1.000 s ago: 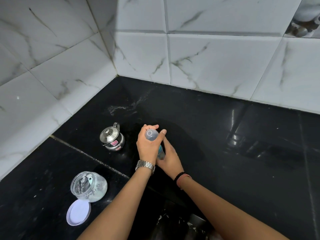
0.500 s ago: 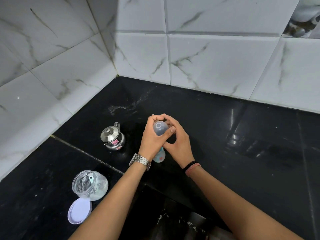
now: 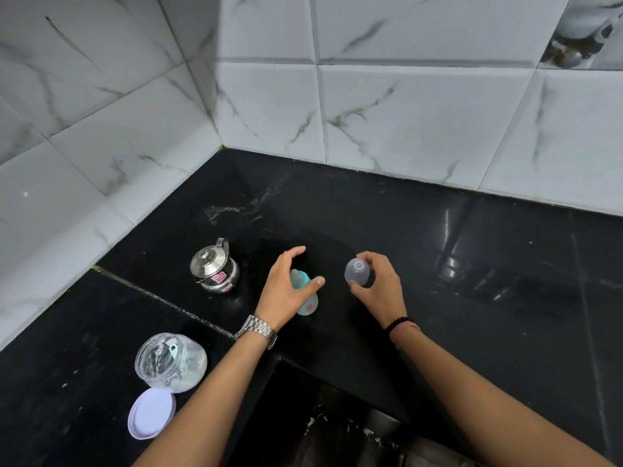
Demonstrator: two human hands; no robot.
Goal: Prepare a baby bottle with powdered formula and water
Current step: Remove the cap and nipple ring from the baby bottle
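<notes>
A small baby bottle [image 3: 307,304] with a teal collar and a clear teat stands on the black counter [image 3: 371,210]. My left hand [image 3: 286,291] arches over it with fingers and thumb spread; the thumb lies beside the collar, and the hand hides the bottle's left side. To the right, my right hand [image 3: 377,284] pinches the bottle's clear dome cap [image 3: 356,272] in its fingertips, lifted off the bottle. A clear jar of white powder [image 3: 170,360] with a scoop inside stands open at the lower left, its white lid [image 3: 151,412] lying next to it.
A small steel kettle [image 3: 214,266] stands left of the bottle. Marble-tiled walls close the counter at the back and left, meeting in a corner. The counter's front edge steps down near my forearms.
My right hand has pulled the dome cap off the bottle and carried it to the right. My left hand has let go of the cap and spread over the uncovered teat.
</notes>
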